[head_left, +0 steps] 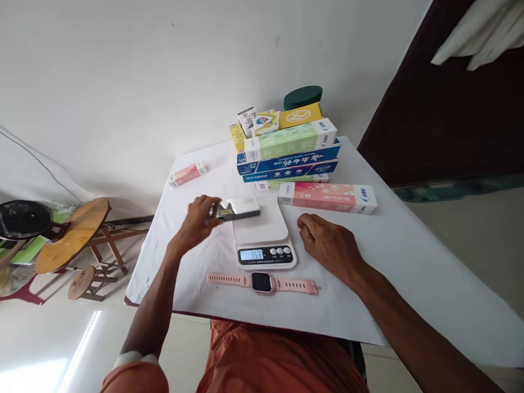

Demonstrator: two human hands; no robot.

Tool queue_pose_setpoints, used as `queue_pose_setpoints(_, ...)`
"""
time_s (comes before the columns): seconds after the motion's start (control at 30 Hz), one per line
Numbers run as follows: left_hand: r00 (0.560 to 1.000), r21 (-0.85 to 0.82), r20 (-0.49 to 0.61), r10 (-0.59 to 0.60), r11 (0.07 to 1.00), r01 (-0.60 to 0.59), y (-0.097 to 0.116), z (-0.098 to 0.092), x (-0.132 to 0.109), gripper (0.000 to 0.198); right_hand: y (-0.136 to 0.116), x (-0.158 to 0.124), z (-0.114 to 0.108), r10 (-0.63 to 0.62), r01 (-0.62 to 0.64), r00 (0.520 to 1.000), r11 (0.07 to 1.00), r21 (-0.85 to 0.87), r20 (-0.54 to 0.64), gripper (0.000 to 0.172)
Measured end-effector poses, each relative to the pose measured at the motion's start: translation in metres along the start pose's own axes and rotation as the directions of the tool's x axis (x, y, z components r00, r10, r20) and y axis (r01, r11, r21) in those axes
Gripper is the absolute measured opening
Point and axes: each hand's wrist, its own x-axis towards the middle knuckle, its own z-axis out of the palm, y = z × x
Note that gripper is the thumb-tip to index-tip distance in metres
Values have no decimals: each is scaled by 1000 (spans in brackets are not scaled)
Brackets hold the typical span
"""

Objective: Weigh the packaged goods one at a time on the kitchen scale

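Observation:
My left hand (pixel 198 219) is closed round the left end of a flat black-and-white box (pixel 242 208). The box lies across the upper left of the white weighing plate; whether it rests on it or hovers, I cannot tell. Under it is a white digital kitchen scale (pixel 265 255), its lit display reading 353. To the right of the scale, my right hand (pixel 325 243) lies curled into a loose fist by the tabletop, with nothing visible in it. In front of the scale a pink-strapped smartwatch (pixel 262 282) is laid out flat.
Behind the scale stands a stack of toothpaste boxes (pixel 290 155) with small yellow and white cartons. A long pink box (pixel 327 197) lies right of it, a short pink box (pixel 188 173) at the left edge. A green lid (pixel 303 97) shows near the wall; wooden stools (pixel 73 234) stand left.

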Motion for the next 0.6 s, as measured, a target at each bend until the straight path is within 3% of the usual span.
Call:
queue_pose_setpoints(0.13, 953, 133, -200, -228, 957, 257, -68, -35, 11, 39, 2, -1, 3, -37, 36, 998, 999, -19, -51, 22)
queue_pose_setpoints(0.3, 842, 198, -248, -479, 826, 528, -139, -52, 76, 40, 2, -1, 3, -52, 49, 994, 998, -29, -97, 22)
queue_pose_setpoints(0.43, 822, 199, -216, -527, 801, 565, -166, -41, 123, 39, 4, 0, 4, -56, 52, 991, 998, -39, -120, 22)
queue_pose_setpoints(0.6, 816, 209, -163, -554, 789, 578, -182, -24, 147, 37, 5, 0, 5, -57, 55, 992, 998, -24, -110, 21)
